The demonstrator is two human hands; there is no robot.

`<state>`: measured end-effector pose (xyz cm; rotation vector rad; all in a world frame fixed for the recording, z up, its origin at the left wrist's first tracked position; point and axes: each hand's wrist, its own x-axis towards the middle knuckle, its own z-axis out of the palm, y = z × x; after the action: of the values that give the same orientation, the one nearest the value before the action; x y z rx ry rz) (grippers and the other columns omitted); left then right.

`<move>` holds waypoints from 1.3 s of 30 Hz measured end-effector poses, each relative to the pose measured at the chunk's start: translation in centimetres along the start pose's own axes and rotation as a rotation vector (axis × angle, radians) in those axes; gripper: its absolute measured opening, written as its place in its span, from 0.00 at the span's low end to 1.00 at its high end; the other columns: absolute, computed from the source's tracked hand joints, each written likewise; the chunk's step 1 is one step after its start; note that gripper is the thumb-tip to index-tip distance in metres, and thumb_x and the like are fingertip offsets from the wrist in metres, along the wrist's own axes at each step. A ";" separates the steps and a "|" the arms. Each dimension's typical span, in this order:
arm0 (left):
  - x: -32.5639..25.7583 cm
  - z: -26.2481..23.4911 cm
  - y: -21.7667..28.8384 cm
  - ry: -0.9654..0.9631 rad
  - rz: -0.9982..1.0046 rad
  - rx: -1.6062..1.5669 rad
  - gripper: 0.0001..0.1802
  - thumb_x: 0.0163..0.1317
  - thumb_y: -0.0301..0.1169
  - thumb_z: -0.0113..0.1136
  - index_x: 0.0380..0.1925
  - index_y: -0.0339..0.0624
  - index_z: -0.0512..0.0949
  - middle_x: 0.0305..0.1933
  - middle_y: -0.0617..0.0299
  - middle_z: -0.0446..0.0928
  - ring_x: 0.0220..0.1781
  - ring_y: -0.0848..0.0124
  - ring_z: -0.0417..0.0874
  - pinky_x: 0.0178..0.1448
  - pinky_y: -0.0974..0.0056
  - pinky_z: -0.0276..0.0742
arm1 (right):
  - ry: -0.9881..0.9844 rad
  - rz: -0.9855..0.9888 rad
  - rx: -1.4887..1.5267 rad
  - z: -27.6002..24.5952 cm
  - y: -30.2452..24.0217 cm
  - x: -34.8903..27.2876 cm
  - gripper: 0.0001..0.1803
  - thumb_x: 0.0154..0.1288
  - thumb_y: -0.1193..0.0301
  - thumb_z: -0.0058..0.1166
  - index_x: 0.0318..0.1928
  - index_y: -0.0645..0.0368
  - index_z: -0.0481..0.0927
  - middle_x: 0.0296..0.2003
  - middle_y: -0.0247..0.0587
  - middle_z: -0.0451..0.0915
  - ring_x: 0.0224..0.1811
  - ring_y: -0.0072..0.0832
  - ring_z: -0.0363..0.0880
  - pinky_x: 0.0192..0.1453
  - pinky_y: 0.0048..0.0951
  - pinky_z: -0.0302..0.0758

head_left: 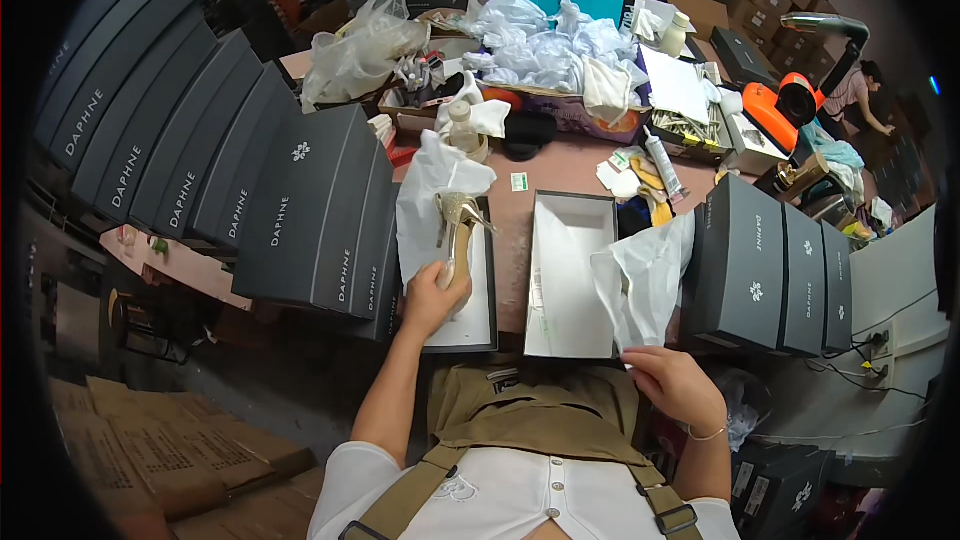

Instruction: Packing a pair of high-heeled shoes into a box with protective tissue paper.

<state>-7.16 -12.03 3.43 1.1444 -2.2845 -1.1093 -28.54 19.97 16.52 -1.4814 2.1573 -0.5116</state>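
My left hand (434, 302) is wrapped round one end of a beige shoe (460, 245). Glitter shows on the shoe's far end, and it is held over an open shoebox (483, 325) with a white inside. White tissue paper (428, 185) spills out at that box's far left side. On the right, my right hand (678, 386) pinches the near corner of another sheet of tissue paper (648, 280). This sheet hangs over the right wall of a second white-lined box part (562, 285), which lies beside the first on the pink table.
Dark grey shoeboxes (300, 210) are stacked along the left, and more shoeboxes (745, 270) stand at the right. Behind lie a box heaped with crumpled white paper (560, 50), a white tube (665, 165) and an orange-and-black device (775, 105). Another person (858, 100) is at the far right.
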 end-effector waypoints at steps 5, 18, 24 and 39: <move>-5.0 -5.6 6.8 -0.527 0.633 -0.006 0.17 0.46 0.32 0.67 0.38 0.42 0.79 0.44 0.58 0.78 0.55 0.60 0.75 0.68 0.46 0.62 | 0.048 -0.089 1.245 1.3 -2.3 6.0 0.50 0.48 0.57 0.72 0.68 0.62 0.60 0.61 0.49 0.71 0.58 0.34 0.74 0.62 0.35 0.71; 22.6 3.6 3.1 -0.105 0.171 0.820 0.11 0.61 0.28 0.49 0.43 0.43 0.75 0.35 0.43 0.81 0.39 0.47 0.84 0.41 0.46 0.77 | -0.140 -0.021 1.421 3.7 1.2 1.5 0.28 0.45 0.65 0.69 0.48 0.68 0.81 0.58 0.58 0.71 0.61 0.42 0.70 0.67 0.37 0.63; 20.0 1.1 5.4 0.013 0.432 0.655 0.08 0.63 0.31 0.51 0.32 0.38 0.77 0.34 0.49 0.81 0.36 0.52 0.83 0.38 0.52 0.76 | 0.064 -0.028 1.437 4.2 2.6 -0.2 0.30 0.45 0.63 0.69 0.48 0.70 0.81 0.58 0.58 0.71 0.60 0.41 0.72 0.66 0.37 0.65; -4.1 -5.1 13.3 0.080 0.841 0.206 0.09 0.47 0.17 0.60 0.28 0.38 0.73 0.33 0.53 0.73 0.32 0.56 0.78 0.36 0.59 0.75 | 0.251 0.258 2.112 6.8 -2.1 3.6 0.40 0.67 0.43 0.43 0.62 0.69 0.64 0.60 0.58 0.69 0.61 0.55 0.70 0.62 0.43 0.74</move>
<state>-8.39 -6.46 17.10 0.1876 -2.4522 -0.4938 -24.18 15.64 11.53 0.1130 0.7115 -1.9204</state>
